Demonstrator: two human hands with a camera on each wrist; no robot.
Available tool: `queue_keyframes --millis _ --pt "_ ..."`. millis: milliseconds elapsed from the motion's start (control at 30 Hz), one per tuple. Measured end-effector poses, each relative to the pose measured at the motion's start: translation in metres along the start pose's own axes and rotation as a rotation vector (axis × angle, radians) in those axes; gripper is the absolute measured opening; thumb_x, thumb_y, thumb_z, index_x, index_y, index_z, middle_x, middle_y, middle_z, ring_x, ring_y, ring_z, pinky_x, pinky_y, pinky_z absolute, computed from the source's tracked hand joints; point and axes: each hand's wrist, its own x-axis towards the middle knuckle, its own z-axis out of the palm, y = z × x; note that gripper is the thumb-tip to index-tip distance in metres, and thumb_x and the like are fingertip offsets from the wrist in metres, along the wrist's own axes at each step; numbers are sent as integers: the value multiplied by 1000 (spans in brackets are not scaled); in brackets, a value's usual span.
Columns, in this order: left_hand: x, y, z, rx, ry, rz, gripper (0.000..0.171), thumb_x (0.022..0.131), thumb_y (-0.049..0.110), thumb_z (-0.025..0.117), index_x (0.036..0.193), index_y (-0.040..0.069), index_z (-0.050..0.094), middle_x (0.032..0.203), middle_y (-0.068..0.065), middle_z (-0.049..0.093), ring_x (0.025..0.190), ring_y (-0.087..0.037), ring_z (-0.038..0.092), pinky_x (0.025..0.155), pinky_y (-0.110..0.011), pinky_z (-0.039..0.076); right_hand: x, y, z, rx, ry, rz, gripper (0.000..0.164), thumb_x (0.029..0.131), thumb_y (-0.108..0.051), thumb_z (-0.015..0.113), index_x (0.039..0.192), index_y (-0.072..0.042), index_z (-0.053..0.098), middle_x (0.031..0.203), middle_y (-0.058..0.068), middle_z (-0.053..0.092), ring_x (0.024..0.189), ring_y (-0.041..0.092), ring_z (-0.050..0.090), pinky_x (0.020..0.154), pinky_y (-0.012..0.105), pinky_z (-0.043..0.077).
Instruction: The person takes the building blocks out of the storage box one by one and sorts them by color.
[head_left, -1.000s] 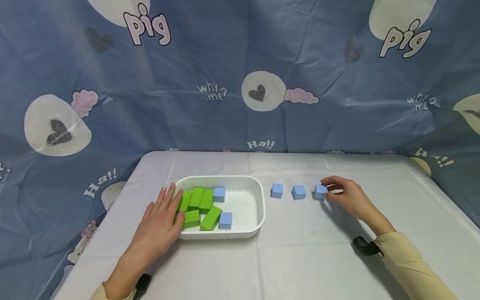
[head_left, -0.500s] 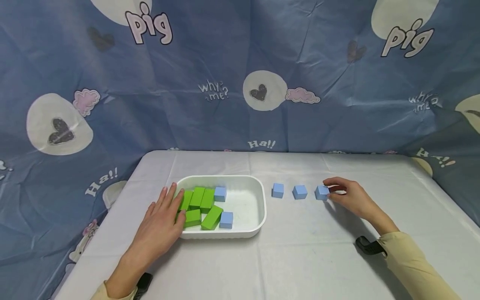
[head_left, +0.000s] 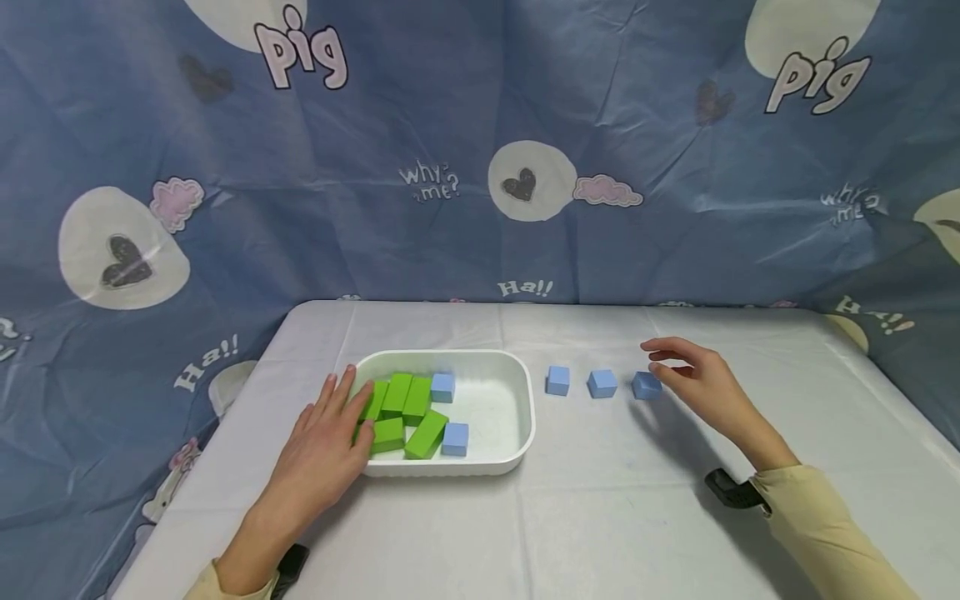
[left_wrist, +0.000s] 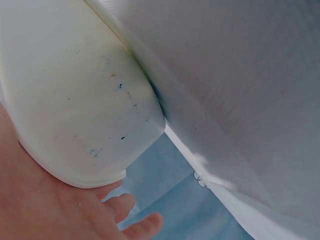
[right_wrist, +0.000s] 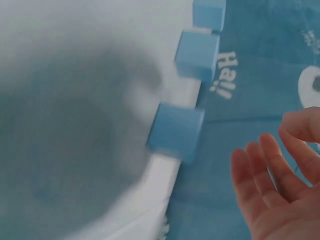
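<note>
My left hand (head_left: 322,454) rests with straight fingers on the left end of a white plastic tray (head_left: 480,468). Inside that tray lie several green rectangular blocks (head_left: 425,434) and two blue cubes, one at the back (head_left: 442,387) and one at the front (head_left: 454,439). Right of the tray, three blue cubes stand in a spaced row: a left cube (head_left: 557,381), a middle cube (head_left: 602,384) and a right cube (head_left: 647,386). Just above and beside the right cube hovers my right hand (head_left: 701,383), its fingers loosely bent and holding nothing; the right wrist view shows a gap between them.
A white cloth covers the table (head_left: 600,517). Behind it hangs a blue printed curtain (head_left: 420,242), which also drops past the table's left edge. The tray's right half shows its bare floor (head_left: 491,412).
My right hand has let go of the right cube and lifted up off it. The cube stays on the table at the end of the row. My left hand keeps its place on the tray.
</note>
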Motion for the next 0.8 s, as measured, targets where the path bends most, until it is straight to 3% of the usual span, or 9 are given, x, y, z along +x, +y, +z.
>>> queue_keyframes --millis 133,300,567,800 --pt "0 0 0 1 6 -1 54 104 28 39 153 5 35 162 -17 16 148 -36 9 110 -64 15 4 -10 8 31 -14 -20 28 99 -20 61 127 -15 63 123 1 63 105 10 61 86 16 48" --pt "-1 1 0 11 8 -7 55 104 29 39 153 3 33 162 -17 17 148 -36 10 111 -63 15 9 -25 22 61 -53 -28 28 99 -24 61 127 -20 63 123 -1 63 103 19 64 80 26 52" --pt "-3 2 -1 28 4 -15 57 105 32 36 154 2 29 162 -16 16 148 -34 11 112 -62 14 19 -50 51 146 -89 -155 25 97 -13 63 122 -18 66 120 -4 65 107 20 62 87 29 52" --pt "-3 2 -1 31 3 -17 58 106 32 34 155 3 26 162 -15 16 149 -34 11 112 -61 14 28 -71 75 225 -170 -175 28 96 -12 63 123 -22 66 120 -6 65 110 20 62 86 33 53"
